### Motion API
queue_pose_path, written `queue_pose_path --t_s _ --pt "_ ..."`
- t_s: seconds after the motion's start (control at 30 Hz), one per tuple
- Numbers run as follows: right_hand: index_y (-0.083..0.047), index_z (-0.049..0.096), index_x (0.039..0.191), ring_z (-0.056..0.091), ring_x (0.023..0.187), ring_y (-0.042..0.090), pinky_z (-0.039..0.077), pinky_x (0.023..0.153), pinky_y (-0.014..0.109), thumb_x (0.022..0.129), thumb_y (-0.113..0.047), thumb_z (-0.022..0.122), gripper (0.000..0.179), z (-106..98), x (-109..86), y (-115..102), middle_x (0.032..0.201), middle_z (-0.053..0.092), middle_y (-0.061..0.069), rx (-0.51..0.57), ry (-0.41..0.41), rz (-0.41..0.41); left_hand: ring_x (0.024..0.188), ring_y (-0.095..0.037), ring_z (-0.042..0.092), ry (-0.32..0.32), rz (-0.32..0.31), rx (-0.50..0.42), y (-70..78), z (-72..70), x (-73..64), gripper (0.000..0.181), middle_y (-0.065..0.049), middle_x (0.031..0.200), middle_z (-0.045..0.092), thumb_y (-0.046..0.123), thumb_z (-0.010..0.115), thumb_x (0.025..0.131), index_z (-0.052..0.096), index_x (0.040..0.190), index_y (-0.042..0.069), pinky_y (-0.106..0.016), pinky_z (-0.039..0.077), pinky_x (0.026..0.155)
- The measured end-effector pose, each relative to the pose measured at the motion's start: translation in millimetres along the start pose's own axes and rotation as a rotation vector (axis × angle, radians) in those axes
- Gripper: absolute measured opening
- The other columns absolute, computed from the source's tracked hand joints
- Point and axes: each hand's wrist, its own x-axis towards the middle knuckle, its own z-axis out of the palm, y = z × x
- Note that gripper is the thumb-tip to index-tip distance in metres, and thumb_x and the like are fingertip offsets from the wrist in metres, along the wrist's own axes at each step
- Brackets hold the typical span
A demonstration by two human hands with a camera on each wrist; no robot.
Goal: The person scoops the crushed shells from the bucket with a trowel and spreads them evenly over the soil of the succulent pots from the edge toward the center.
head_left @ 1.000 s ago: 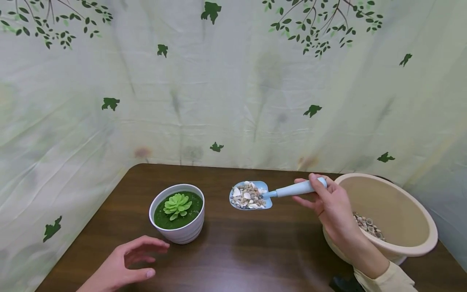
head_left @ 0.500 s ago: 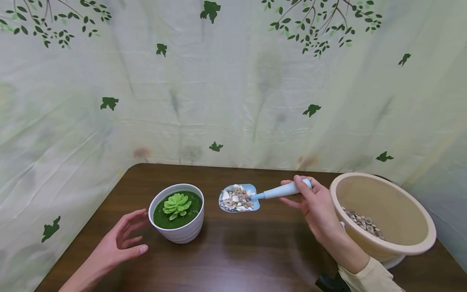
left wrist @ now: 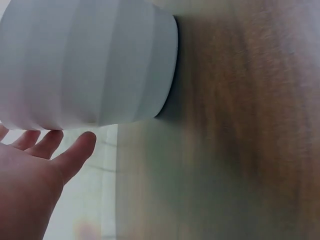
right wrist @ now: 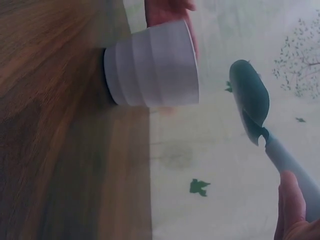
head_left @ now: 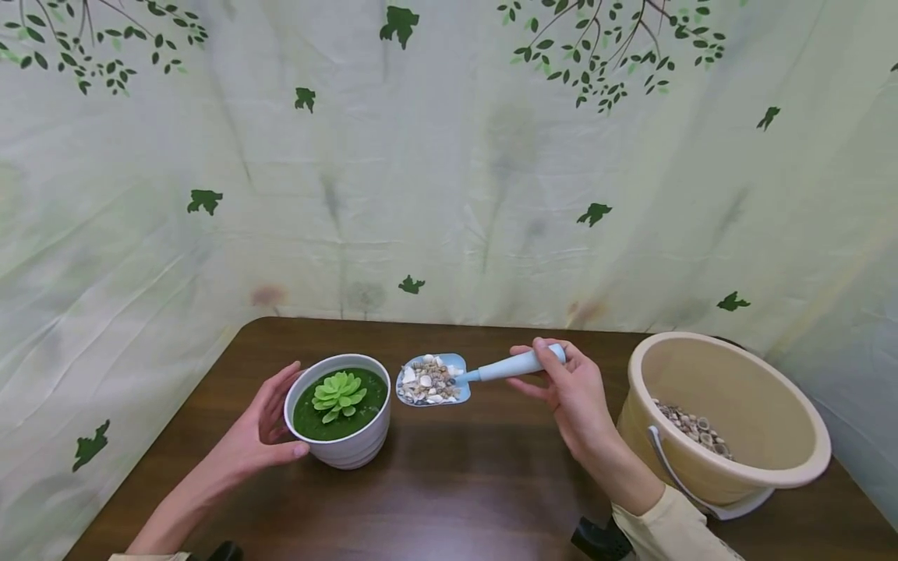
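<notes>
My right hand [head_left: 578, 405] grips the pale blue handle of a small hand shovel [head_left: 512, 366] and holds it level above the table. Its scoop carries a heap of small shells and pebbles [head_left: 429, 379], just right of a white ribbed flowerpot [head_left: 354, 450]. The pot stands upright, with a green succulent [head_left: 340, 396] on a dark green surface inside. At the pot's left side is my left hand [head_left: 245, 444], fingers spread behind and thumb toward the front. In the left wrist view its fingers [left wrist: 79, 150] lie right by the pot wall; firm contact cannot be made out.
A cream bucket [head_left: 641, 397] with a lowered pale handle [head_left: 669, 471] stands at the right, with more shells and pebbles [head_left: 694, 430] inside. The brown wooden table [head_left: 449, 499] ends at a leaf-printed curtain [head_left: 456, 195] behind.
The shovel with its shells has moved left, away from the bucket and close to the pot. My left hand has moved up to the pot's left side.
</notes>
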Motion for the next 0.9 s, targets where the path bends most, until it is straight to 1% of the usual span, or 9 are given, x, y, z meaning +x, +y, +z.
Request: queue_pose_path --t_s 0.1,0.17,0.2,0.23,0.33,0.43,0.63,0.8,0.9 --pt "0.0 0.049 0.098 0.068 0.094 0.026 0.05 0.084 0.053 0.097 -0.015 0.064 0.021 4 2.5 5 0.097 0.071 0.015 0.012 0.003 0.001 0.136 -0.003 0.032 -0.027 0.036 -0.007 -3.1 -0.6 6.6 0.103 -0.011 0.157 0.023 -0.013 0.072 0.073 0.017 0.156 0.011 -0.015 0.035 0.099" --pt "0.0 0.049 0.098 0.068 0.095 0.026 0.051 0.083 0.053 0.097 -0.014 0.063 0.02 6 3.8 9 0.098 0.071 0.016 0.019 0.006 0.003 0.136 -0.006 0.033 -0.041 0.04 -0.001 -5.2 -1.9 10.5 0.104 -0.002 0.157 0.025 -0.013 0.073 0.072 0.017 0.156 0.012 -0.015 0.034 0.099" --pt "0.0 0.049 0.098 0.068 0.097 0.027 0.051 0.083 0.052 0.097 -0.014 0.063 0.02 7 4.3 10 0.098 0.07 0.016 0.021 0.006 0.003 0.135 -0.006 0.034 -0.047 0.038 0.011 -5.7 -2.6 12.1 0.104 0.0 0.156 0.025 -0.012 0.074 0.072 0.018 0.156 0.012 -0.015 0.034 0.099" --pt "0.001 0.049 0.099 0.068 0.098 0.028 0.051 0.083 0.052 0.097 -0.014 0.063 0.02 8 4.8 11 0.099 0.07 0.017 0.021 0.005 0.004 0.133 -0.007 0.036 -0.056 0.03 0.017 -5.9 -3.2 13.7 0.105 -0.002 0.156 0.025 -0.011 0.074 0.071 0.018 0.156 0.012 -0.016 0.036 0.098" --pt "0.001 0.049 0.1 0.067 0.101 0.029 0.051 0.083 0.052 0.097 -0.013 0.063 0.021 10 5.5 14 0.102 0.069 0.018 0.027 0.005 0.003 0.126 -0.008 0.042 -0.083 0.002 0.046 -7.2 -5.1 17.7 0.105 -0.014 0.154 0.027 -0.008 0.076 0.071 0.019 0.157 0.014 -0.019 0.041 0.093" --pt "0.002 0.05 0.1 0.066 0.103 0.029 0.052 0.083 0.051 0.097 -0.014 0.064 0.022 13 7.0 15 0.104 0.067 0.019 0.033 0.003 -0.005 0.12 -0.008 0.047 -0.099 -0.032 0.064 -8.7 -6.1 20.3 0.104 -0.023 0.148 0.03 -0.005 0.077 0.072 0.02 0.157 0.014 -0.021 0.043 0.091" --pt "0.003 0.051 0.101 0.066 0.105 0.031 0.051 0.083 0.052 0.097 -0.014 0.065 0.022 19 10.1 19 0.106 0.065 0.021 0.038 -0.004 -0.017 0.118 -0.01 0.05 -0.078 -0.063 0.073 -10.9 -6.4 20.7 0.102 -0.021 0.145 0.035 -0.003 0.077 0.073 0.021 0.157 0.016 -0.018 0.038 0.093" --pt "0.003 0.051 0.101 0.065 0.105 0.033 0.05 0.085 0.054 0.096 -0.015 0.065 0.023 24 13.6 25 0.105 0.067 0.022 0.034 -0.005 -0.026 0.118 -0.01 0.049 -0.053 -0.088 0.092 -10.6 -4.2 20.7 0.102 -0.019 0.145 0.036 0.0 0.077 0.073 0.022 0.156 0.02 -0.018 0.038 0.093" --pt "0.003 0.05 0.101 0.064 0.106 0.035 0.051 0.083 0.053 0.096 -0.015 0.065 0.024 27 15.4 29 0.106 0.067 0.024 0.017 -0.008 -0.035 0.117 -0.01 0.049 -0.032 -0.119 0.118 -9.4 -1.3 20.1 0.102 -0.017 0.145 0.036 0.002 0.078 0.074 0.022 0.157 0.021 -0.019 0.038 0.092"
